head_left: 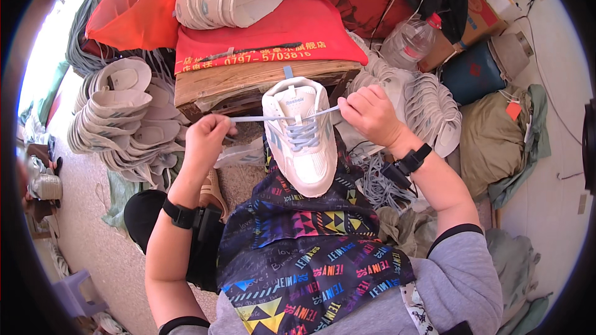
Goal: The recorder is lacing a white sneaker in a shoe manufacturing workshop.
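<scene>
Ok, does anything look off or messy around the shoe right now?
Nothing damaged. The shoe sits on the lap, both hands pulling its lace taut. Loose laces lie tangled beside the right wrist.

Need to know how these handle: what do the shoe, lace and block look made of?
Shoe: white mesh with smooth, likely synthetic overlays. Lace: flat pale-blue woven fabric, pulled taut between left hand and right hand. Block: raw wood, grain visible.
</scene>
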`<state>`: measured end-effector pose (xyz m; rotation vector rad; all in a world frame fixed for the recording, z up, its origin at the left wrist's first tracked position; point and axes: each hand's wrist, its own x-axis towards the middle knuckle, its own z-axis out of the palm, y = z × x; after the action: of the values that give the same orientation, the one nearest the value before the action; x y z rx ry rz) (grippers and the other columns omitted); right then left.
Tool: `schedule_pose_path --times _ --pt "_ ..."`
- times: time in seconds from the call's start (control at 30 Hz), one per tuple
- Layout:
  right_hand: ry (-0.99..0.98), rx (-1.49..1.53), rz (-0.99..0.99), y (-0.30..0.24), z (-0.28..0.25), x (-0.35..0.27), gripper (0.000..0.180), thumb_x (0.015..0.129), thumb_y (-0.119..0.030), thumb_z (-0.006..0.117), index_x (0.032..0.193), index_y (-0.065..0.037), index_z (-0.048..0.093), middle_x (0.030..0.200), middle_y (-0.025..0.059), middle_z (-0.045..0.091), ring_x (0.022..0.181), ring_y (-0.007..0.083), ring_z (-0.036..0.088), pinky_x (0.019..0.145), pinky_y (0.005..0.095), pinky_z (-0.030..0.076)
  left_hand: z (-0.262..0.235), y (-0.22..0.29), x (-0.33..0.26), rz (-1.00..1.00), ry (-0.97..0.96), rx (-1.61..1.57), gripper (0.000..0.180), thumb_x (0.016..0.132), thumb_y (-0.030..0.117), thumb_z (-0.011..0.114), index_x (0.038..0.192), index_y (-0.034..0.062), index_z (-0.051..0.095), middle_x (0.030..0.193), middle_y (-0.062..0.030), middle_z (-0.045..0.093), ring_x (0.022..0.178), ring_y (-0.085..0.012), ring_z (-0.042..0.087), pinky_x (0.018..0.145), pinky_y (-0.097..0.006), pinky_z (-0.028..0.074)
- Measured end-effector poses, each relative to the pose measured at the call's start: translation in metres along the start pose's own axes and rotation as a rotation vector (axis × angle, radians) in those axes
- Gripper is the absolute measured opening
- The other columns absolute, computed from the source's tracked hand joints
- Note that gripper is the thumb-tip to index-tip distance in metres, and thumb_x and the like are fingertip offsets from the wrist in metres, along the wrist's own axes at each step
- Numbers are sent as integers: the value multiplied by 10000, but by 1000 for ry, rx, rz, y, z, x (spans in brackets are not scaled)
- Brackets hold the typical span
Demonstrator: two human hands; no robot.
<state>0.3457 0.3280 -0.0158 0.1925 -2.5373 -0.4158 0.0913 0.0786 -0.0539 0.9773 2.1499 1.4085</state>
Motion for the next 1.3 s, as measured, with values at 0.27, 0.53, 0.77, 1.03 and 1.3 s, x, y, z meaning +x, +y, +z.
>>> schedule_pose_path --times 0.27,0.53,0.77,1.03,1.3 --pt "-84 580 502 -23 -16 35 312 786 -63 666 1093 -79 606 1030 88 562 866 281 625 766 371 515 33 42 -17 380 -45 22 272 827 9 661 1092 48 613 1209 -104 593 723 -168 587 662 -285 501" --pt "-233 578 288 -29 -5 47 160 825 -106 656 959 -63 580 994 83 533 839 285 617 708 379 523 56 50 -5 720 -156 308 207 816 64 679 1007 54 600 1072 -105 569 828 -294 620 689 -378 513" --pt "-194 326 278 -37 -19 48 110 833 -78 635 927 -62 581 921 95 539 720 307 613 622 368 506 62 51 -6 689 -109 279 146 833 65 666 948 25 585 1037 -119 549 824 -323 613 697 -403 507" --pt "-609 1269 1064 -25 -16 39 159 946 -201 615 910 -46 613 774 -13 596 669 60 580 548 241 460 65 39 -19 44 -262 7 200 887 147 645 987 13 535 816 -146 573 702 -325 605 640 -417 494" --pt "-347 1423 971 -31 7 40 169 942 -206 628 894 -46 656 801 -39 585 756 55 552 637 233 428 68 39 -10 277 -101 101 158 880 146 672 870 8 595 787 -83 576 666 -200 556 599 -327 457"
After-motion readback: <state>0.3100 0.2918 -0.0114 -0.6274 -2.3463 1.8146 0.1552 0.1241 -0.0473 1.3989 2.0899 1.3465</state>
